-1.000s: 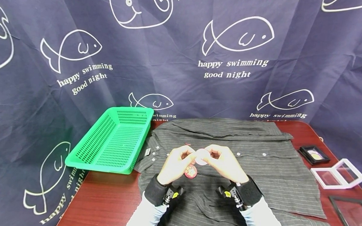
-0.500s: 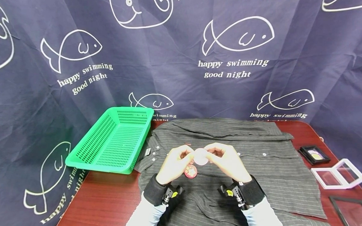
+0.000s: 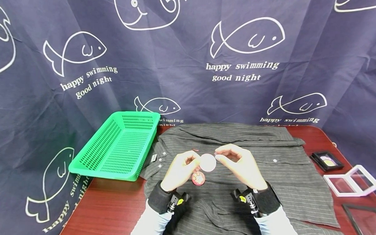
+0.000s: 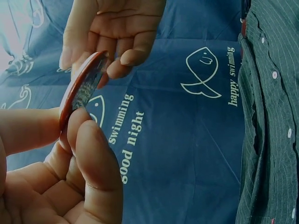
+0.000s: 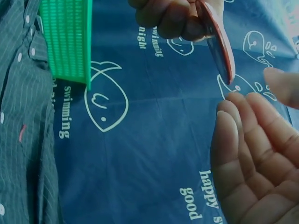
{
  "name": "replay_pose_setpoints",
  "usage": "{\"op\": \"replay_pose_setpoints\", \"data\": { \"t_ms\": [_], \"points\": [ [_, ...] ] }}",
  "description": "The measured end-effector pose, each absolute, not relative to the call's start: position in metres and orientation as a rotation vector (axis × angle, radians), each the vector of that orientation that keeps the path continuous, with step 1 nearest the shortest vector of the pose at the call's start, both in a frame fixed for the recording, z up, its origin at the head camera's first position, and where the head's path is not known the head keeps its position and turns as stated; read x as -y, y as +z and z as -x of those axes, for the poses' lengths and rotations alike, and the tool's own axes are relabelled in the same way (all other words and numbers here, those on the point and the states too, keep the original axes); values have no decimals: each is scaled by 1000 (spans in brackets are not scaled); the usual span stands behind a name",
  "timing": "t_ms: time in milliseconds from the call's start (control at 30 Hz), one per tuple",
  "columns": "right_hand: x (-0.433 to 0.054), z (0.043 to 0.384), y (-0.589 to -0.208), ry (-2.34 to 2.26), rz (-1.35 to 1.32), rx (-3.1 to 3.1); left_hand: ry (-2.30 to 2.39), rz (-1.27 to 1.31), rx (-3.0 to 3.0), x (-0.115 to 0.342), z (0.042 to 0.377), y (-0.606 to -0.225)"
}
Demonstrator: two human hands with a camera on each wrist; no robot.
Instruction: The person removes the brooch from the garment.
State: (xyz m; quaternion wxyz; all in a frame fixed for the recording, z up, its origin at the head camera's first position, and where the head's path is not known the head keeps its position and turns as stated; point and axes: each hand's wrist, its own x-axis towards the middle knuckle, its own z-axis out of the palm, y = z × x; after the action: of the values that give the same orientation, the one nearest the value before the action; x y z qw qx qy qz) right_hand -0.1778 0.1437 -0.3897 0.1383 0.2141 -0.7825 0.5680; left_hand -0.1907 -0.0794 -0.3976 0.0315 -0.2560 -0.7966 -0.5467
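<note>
Head: my left hand (image 3: 180, 169) pinches a round mirror (image 3: 208, 162) over the striped shirt (image 3: 285, 190); in hand, not yet set down. Red patterned disc (image 3: 199, 178) lies nearer, unheld. Left wrist: mirror gripped at its edge. Right wrist: my right hand (image 5: 261, 161) spread loosely, just apart, holding nothing.

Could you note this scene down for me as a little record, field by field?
Left hand: the left hand pinches a red-edged disc
Right hand: the right hand is beside the disc, not gripping it
Disc: pale face in the head view, darker, shiny reverse in the left wrist view
On the cloth: red badge on a dark striped shirt
Person's left: green basket
Person's right: black case, white folding frame, dark frame
Backdrop: navy curtain with fish drawings
</note>
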Motion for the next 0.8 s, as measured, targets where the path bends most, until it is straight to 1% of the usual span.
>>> {"op": "replay_pose_setpoints", "data": {
  "t_ms": [467,800],
  "points": [
    [-146,176,-389,1342,-917,2151,-1756,787,2451,86,194,-397],
    [-144,175,-397,1202,-1035,2075,-1761,780,2462,89,193,-395]
  ]
}}
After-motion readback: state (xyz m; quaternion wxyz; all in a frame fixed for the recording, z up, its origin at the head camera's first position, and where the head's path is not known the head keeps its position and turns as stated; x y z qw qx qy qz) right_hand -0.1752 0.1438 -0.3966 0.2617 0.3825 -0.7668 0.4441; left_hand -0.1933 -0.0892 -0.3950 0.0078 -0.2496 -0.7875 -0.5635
